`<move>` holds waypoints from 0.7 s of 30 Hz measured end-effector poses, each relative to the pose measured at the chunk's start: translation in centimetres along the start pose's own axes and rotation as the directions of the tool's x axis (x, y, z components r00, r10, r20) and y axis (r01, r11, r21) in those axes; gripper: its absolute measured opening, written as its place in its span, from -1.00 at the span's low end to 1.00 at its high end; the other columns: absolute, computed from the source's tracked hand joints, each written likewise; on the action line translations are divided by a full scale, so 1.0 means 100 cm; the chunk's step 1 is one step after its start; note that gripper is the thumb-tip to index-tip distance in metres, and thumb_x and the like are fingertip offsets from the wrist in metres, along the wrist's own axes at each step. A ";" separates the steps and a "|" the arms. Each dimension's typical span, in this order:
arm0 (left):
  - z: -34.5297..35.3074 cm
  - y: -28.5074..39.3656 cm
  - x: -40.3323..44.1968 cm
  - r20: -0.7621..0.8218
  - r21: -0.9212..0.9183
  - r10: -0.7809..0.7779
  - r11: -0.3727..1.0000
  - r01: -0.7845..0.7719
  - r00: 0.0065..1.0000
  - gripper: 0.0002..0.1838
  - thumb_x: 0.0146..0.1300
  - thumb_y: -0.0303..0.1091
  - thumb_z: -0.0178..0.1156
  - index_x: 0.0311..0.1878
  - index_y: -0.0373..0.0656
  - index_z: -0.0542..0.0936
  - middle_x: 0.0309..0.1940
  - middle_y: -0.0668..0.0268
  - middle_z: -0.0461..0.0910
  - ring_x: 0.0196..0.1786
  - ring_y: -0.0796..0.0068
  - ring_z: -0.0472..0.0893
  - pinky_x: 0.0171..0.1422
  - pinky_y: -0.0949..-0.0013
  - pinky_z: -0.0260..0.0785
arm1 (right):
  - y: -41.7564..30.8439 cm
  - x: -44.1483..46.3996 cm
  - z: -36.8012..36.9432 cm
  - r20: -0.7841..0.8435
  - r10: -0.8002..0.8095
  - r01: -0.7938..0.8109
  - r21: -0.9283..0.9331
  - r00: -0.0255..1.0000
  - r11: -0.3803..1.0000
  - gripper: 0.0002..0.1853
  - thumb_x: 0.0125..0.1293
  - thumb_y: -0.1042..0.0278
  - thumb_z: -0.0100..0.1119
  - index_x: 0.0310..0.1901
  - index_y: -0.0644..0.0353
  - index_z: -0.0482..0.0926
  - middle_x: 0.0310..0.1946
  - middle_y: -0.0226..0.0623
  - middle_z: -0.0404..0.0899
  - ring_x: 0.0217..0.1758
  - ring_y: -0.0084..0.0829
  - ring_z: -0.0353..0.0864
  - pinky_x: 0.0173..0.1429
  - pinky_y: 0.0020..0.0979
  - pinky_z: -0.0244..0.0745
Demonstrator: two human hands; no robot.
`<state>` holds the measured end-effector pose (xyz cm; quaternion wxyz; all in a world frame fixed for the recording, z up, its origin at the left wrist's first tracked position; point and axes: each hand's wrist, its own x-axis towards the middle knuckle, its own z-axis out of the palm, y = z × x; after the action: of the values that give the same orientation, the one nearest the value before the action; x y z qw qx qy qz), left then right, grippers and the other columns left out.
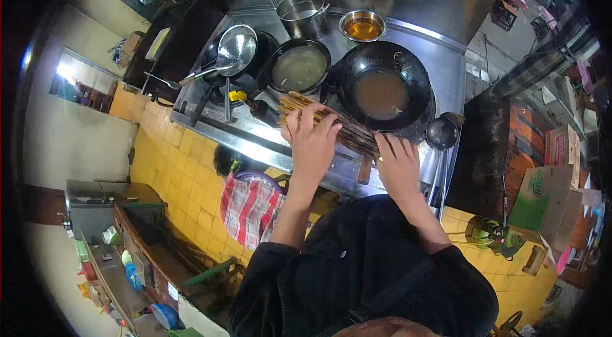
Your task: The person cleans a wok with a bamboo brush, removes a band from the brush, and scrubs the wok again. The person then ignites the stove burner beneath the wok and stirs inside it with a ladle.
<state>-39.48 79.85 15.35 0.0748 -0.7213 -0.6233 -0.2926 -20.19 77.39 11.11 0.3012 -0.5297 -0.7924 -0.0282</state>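
Note:
Both of my hands hold a bamboo wok brush (347, 128), a bundle of thin sticks, pale at the left end and darker toward the right. My left hand (312, 139) is closed around its left part, and my right hand (398, 161) grips the right end. Just beyond the brush sits a black wok (408, 69) with murky brown liquid in it. To its left stands a smaller dark pan (298, 66) of cloudy liquid. A wooden handle (365, 170) shows below the brush, between my hands.
A steel pot (302, 7) and a bowl of amber liquid (362, 26) stand at the back of the steel stove. A strainer (237, 49) lies at the left, a ladle (442, 133) at the right. A red-striped cloth (250, 212) hangs below the stove's front edge.

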 end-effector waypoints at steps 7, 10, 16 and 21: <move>0.012 -0.007 -0.003 -0.065 -0.094 0.048 0.994 -0.054 0.997 -0.89 0.10 -0.28 0.37 -0.30 0.00 0.68 -0.05 0.45 0.53 0.12 0.19 0.36 0.21 0.06 0.08 | 0.004 -0.002 0.003 0.020 -0.002 0.003 -0.021 1.000 1.000 -0.55 0.09 0.44 0.17 0.09 0.11 0.56 -0.04 -0.33 0.55 -0.06 -0.31 0.51 0.00 -0.26 0.37; 0.011 -0.007 -0.004 -0.106 -0.117 0.072 0.990 -0.084 0.992 -0.89 0.08 -0.30 0.39 -0.35 -0.01 0.65 -0.11 0.44 0.55 0.11 0.22 0.39 0.18 0.10 0.10 | 0.004 -0.003 0.006 0.022 -0.001 0.002 -0.042 1.000 0.999 -0.56 0.09 0.44 0.17 0.08 0.11 0.57 -0.05 -0.33 0.56 -0.06 -0.31 0.51 0.00 -0.25 0.37; 0.022 -0.012 -0.010 -0.168 -0.117 0.068 0.989 -0.088 0.983 -0.86 0.03 -0.32 0.41 -0.40 0.01 0.61 -0.23 0.49 0.58 0.01 0.34 0.48 0.13 0.16 0.08 | 0.003 -0.004 0.008 0.046 -0.003 0.004 -0.023 0.999 1.000 -0.56 0.09 0.44 0.19 0.09 0.10 0.58 -0.04 -0.31 0.56 -0.05 -0.29 0.52 -0.01 -0.25 0.38; 0.024 -0.021 -0.009 -0.221 -0.060 -0.007 0.998 -0.006 0.975 -0.86 0.04 -0.30 0.42 -0.40 0.04 0.61 -0.26 0.51 0.61 -0.04 0.40 0.51 0.13 0.18 0.08 | 0.002 -0.005 0.006 0.078 0.023 -0.024 0.002 0.997 1.000 -0.52 0.06 0.41 0.23 0.10 0.11 0.56 -0.06 -0.29 0.56 -0.03 -0.27 0.52 0.01 -0.23 0.38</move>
<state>-40.74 80.60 12.39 0.1215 -0.6860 -0.6022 -0.3897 -20.17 77.22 10.34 0.2712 -0.5393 -0.7973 -0.0031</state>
